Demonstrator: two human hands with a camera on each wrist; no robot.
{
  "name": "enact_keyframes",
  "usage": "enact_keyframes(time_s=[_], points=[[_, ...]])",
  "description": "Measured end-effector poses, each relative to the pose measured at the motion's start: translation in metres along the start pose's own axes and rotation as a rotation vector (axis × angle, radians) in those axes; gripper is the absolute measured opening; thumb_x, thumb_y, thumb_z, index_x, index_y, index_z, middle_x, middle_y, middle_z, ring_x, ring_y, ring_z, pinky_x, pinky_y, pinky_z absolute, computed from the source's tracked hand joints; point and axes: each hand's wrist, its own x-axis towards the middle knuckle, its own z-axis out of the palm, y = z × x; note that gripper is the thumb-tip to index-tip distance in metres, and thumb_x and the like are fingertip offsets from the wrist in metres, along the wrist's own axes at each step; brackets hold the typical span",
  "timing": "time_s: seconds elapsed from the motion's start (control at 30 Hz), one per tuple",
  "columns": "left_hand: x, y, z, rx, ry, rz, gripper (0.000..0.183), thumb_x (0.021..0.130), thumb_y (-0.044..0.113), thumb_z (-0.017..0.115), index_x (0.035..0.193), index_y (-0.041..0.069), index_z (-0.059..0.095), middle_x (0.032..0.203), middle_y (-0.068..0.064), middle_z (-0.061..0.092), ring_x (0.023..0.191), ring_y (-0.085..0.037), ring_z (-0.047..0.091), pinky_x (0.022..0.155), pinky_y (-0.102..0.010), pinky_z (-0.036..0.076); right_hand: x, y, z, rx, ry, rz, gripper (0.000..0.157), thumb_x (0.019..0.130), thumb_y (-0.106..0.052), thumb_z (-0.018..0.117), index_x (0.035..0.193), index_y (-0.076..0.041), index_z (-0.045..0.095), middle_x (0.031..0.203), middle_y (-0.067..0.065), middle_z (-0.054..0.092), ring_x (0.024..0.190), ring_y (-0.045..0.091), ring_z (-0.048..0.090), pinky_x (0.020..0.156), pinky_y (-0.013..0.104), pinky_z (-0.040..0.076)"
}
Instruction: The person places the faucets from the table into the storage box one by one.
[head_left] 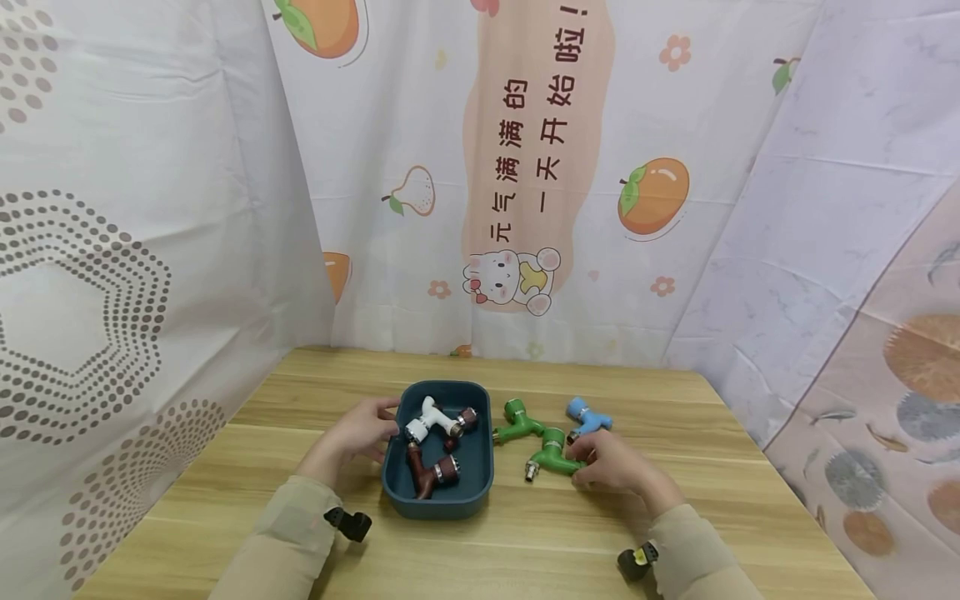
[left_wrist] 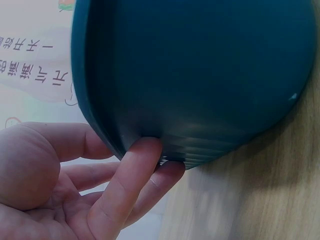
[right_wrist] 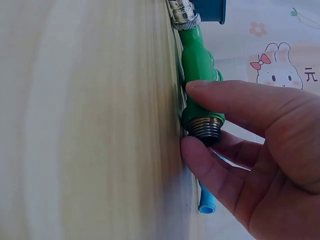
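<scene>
A dark teal bin [head_left: 438,507] stands near the table's middle with a white tap [head_left: 442,419] and brown taps [head_left: 426,477] inside. My left hand [head_left: 362,431] is at its left side, the fingertips touching the outer wall and rim in the left wrist view. My right hand [head_left: 611,461] pinches a green tap [head_left: 553,455] by its threaded end between thumb and finger, close at the tabletop. Just behind it lies another green tap [head_left: 519,422]. Further right is a blue tap [head_left: 591,419], partly covered by the right hand in the head view.
The wooden table [head_left: 525,550] reaches back to a white printed curtain [head_left: 420,325]. Cloth also hangs along the left and right sides. The bin's right wall stands close beside the green taps.
</scene>
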Motion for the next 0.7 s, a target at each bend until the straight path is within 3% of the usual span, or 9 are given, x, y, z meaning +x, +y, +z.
enact_keyframes(time_s=[0.7], points=[[-0.0014,0.0011,0.0,-0.001,0.001,0.013,0.062,0.093,-0.004,0.058,0.153,0.001,0.043,0.128,-0.026,0.06,0.104,-0.038,0.066,0.058,-0.043,0.061,-0.0004,-0.0004,-0.0002,-0.052,0.041,0.039,0.024,0.079,-0.007,0.084,0.102,-0.008,0.077,0.096,-0.001,0.069,0.082,0.018,0.06,0.062,0.03,0.054]])
